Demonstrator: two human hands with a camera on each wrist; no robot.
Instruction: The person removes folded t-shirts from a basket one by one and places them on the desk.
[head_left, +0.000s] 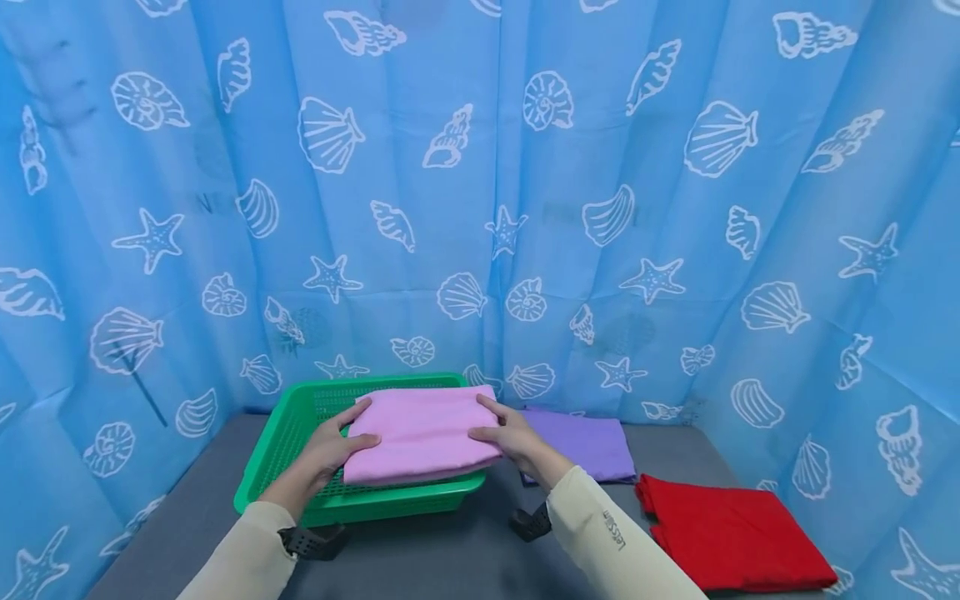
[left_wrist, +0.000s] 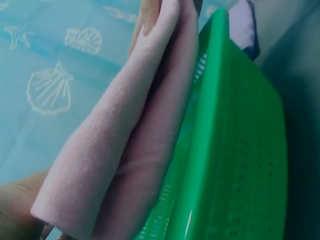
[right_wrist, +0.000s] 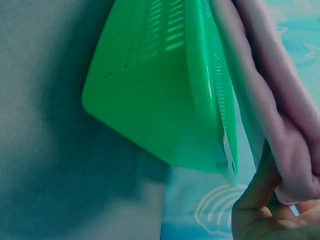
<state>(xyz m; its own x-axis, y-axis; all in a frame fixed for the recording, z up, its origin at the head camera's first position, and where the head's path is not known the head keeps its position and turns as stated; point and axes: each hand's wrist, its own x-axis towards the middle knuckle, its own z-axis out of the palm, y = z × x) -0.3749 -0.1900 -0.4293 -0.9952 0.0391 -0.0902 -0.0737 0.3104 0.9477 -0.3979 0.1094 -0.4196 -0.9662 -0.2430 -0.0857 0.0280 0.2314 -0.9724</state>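
A folded pink cloth (head_left: 423, 433) is held level over the green plastic basket (head_left: 360, 510). My left hand (head_left: 330, 442) grips its left edge, thumb on top, and my right hand (head_left: 517, 433) grips the right edge the same way. In the left wrist view the cloth (left_wrist: 110, 135) shows two thick folded layers beside the basket's rim (left_wrist: 200, 145). The right wrist view has the fingers (right_wrist: 262, 185) under the corner of the cloth (right_wrist: 280, 110). Most of the basket's inside is hidden beneath the cloth.
A folded purple cloth (head_left: 585, 446) lies on the grey table (head_left: 420, 562) right of the basket, partly behind my right hand. Farther right and nearer is a folded red cloth (head_left: 738, 533). A blue curtain (head_left: 465, 208) with white shells surrounds the table's back and sides.
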